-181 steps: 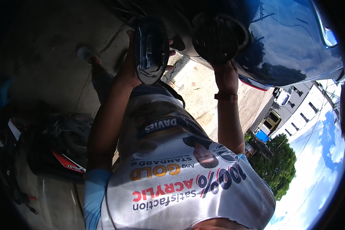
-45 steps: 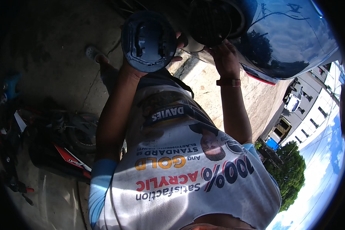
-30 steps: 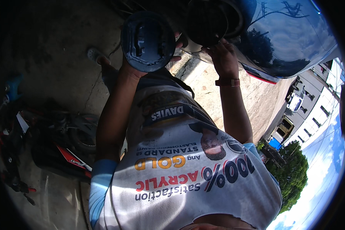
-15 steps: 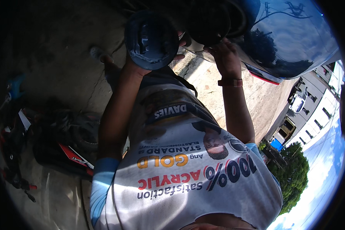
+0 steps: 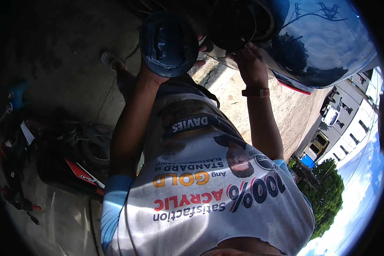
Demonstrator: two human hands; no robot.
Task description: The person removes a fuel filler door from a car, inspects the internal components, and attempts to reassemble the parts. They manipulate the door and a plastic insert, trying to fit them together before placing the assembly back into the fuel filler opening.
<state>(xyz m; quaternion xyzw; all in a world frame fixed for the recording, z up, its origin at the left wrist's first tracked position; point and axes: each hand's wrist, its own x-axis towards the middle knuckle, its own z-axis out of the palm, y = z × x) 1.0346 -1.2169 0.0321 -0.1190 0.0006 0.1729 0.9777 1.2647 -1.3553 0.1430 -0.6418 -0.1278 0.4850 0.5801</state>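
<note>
In my left hand (image 5: 201,50) is a round dark disc (image 5: 168,45), glossy, with a raised shape in its middle; the disc hides the palm, and fingers show past its right edge. My right hand (image 5: 251,64), with a reddish band on the wrist, has its fingers curled at the lower edge of a black round part (image 5: 232,25). Deep shadow covers much of that part, so its kind cannot be made out. Right beside it bulges a glossy dark blue vehicle body (image 5: 324,38), reflecting sky and trees.
A motorcycle (image 5: 79,170) with red and white trim stands at lower left on the concrete floor (image 5: 68,68). One foot in a grey clog (image 5: 108,59) rests at the upper left. Sunlit ground, a white vehicle (image 5: 332,112) and a tree (image 5: 322,200) lie to the right.
Almost nothing differs: both hands keep their places, and the dark disc has shifted only very slightly.
</note>
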